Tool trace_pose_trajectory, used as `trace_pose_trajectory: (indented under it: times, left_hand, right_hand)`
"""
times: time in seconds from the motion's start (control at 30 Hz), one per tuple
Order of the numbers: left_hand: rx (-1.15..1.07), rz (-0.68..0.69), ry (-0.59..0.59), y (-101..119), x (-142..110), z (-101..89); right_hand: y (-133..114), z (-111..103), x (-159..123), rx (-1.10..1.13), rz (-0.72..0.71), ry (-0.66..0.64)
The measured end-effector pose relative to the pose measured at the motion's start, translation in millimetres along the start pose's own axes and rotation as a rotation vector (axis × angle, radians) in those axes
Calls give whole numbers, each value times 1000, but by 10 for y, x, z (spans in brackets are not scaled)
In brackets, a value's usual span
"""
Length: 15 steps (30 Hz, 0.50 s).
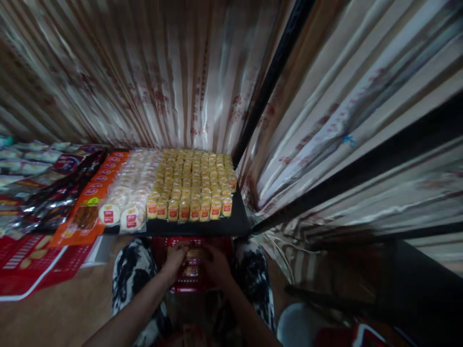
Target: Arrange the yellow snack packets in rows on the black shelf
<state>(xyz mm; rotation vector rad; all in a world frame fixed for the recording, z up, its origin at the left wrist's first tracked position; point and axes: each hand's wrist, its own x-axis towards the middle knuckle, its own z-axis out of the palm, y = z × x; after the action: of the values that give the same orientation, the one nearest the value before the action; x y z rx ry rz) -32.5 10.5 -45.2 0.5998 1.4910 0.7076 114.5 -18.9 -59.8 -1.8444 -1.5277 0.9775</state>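
Note:
A red plastic basket (177, 287) sits low between the knees, under the front edge of the shelf. Inside it are several small wrapped cakes (191, 271), yellow-brown and blurred in the dim light. My left hand (176, 258) and my right hand (216, 262) reach into the basket from either side, fingers curled around a row of these cakes between them. Fingertips are partly hidden. Above them, neat rows of yellow wrapped cakes (191, 188) with red labels cover the right end of a black shelf (202, 227).
Left of the yellow rows lie round white wrapped cakes (132, 218), orange packets (81, 217) and dark shiny packets (54, 197). Black posts (347, 166) and striped curtains (202, 72) enclose the back and right. A red printed bag (39, 270) hangs at left; a pale bucket (298, 325) stands lower right.

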Motion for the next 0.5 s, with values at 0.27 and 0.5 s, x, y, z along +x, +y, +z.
trace_pose_trajectory:
  times: [0.27, 0.5]
  left_hand:
    - [-144, -27, -183, 303, -335, 58]
    - [-91, 133, -385, 449, -483, 92]
  right_hand:
    - [-136, -449, -62, 108, -121, 83]
    - [-226, -674, 13, 280, -55, 46]
